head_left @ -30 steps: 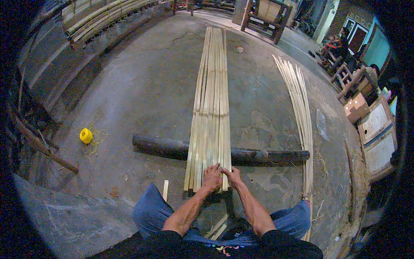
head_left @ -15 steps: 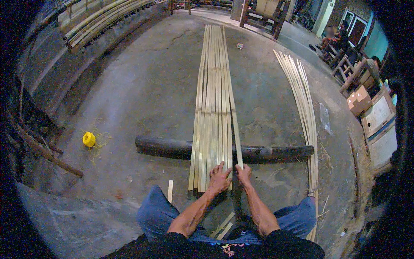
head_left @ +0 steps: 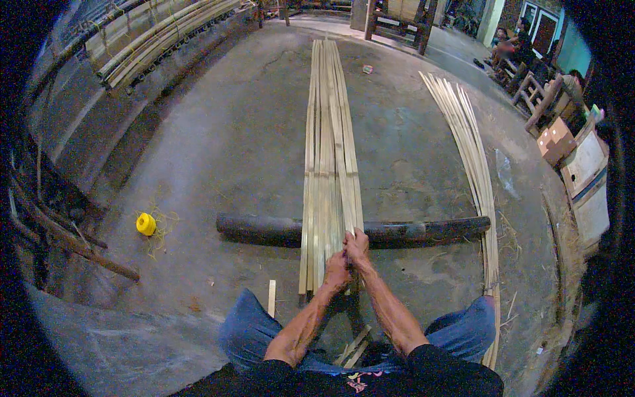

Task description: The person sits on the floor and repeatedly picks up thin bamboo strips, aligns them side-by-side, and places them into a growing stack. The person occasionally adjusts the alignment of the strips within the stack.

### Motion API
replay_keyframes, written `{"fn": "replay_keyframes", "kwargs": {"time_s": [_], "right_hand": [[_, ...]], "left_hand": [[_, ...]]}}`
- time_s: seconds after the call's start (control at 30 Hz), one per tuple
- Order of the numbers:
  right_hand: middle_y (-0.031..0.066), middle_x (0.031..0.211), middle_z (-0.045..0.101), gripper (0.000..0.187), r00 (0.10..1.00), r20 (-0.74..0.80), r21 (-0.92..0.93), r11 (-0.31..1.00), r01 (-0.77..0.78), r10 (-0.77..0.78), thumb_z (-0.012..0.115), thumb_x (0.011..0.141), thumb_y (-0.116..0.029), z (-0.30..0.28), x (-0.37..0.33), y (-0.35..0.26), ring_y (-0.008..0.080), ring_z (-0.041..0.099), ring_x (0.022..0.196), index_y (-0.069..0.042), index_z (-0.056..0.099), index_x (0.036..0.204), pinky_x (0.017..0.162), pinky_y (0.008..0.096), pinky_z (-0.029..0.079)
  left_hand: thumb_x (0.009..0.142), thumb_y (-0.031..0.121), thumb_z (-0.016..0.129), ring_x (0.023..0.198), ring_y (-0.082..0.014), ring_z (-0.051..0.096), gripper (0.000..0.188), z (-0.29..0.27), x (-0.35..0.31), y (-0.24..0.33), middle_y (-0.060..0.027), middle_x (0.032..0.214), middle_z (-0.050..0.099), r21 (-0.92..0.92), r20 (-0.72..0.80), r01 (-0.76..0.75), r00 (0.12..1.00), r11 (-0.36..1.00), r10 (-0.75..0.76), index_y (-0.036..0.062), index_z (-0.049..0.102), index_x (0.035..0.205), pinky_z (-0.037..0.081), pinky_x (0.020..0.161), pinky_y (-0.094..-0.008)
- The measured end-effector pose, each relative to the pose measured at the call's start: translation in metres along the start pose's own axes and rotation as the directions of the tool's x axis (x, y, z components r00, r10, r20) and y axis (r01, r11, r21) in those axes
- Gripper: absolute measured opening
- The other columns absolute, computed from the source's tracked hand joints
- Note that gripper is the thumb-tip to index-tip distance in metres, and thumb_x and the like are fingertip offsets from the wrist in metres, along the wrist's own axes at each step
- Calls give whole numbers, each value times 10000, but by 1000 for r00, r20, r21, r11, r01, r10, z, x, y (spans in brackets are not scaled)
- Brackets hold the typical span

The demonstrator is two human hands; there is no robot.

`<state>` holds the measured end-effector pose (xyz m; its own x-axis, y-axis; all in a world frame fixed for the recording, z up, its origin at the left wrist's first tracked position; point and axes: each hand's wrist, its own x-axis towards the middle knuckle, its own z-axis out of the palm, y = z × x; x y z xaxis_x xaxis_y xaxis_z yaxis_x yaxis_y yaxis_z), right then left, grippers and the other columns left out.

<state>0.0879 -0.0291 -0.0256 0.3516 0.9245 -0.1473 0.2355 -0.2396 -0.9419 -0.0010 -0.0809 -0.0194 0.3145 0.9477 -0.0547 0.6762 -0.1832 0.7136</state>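
Observation:
Long pale bamboo strips lie side by side in front of me, running away over a dark round pole. Close together at the near right part of these strips are both of my hands. My right hand is closed around strips on the right side, just in front of the pole. Slightly nearer and to its left, my left hand is closed too, its fingers wrapped around strip ends. How many strips each hand holds is hidden.
A second bundle of strips rests across the pole's right end. Yellow twine sits on the floor at left. Short strip pieces lie between my legs. A cardboard box stands at right; people sit at the far right.
My right hand has moved left and a little farther away, bringing its strip against the others. My left hand has gone from spread on the strips to closed, and the strips are bunched narrower.

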Motion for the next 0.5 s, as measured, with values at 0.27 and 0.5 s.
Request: {"fn": "replay_keyframes", "kwargs": {"time_s": [0.27, 0.5], "right_hand": [[81, 546, 499, 189, 995, 25, -103, 990, 94, -92, 462, 755, -169, 26, -23, 2, 144, 483, 442, 19, 447, 734, 398, 286, 400], [81, 553, 517, 155, 990, -4, -319, 938, 133, -142, 481, 754, -151, 50, -48, 26, 153, 511, 456, 2, 466, 769, 418, 297, 415]], "left_hand": [[593, 212, 613, 826, -269, 511, 342, -40, 7, -54, -119, 898, 537, 3, -693, 425, 654, 905, -305, 55, 559, 892, 388, 724, -350], [576, 305, 671, 725, -234, 558, 409, -24, 4, -95, -128, 805, 588, -564, -5, 541, 753, 624, -658, 5, 584, 840, 422, 666, -338]]}}
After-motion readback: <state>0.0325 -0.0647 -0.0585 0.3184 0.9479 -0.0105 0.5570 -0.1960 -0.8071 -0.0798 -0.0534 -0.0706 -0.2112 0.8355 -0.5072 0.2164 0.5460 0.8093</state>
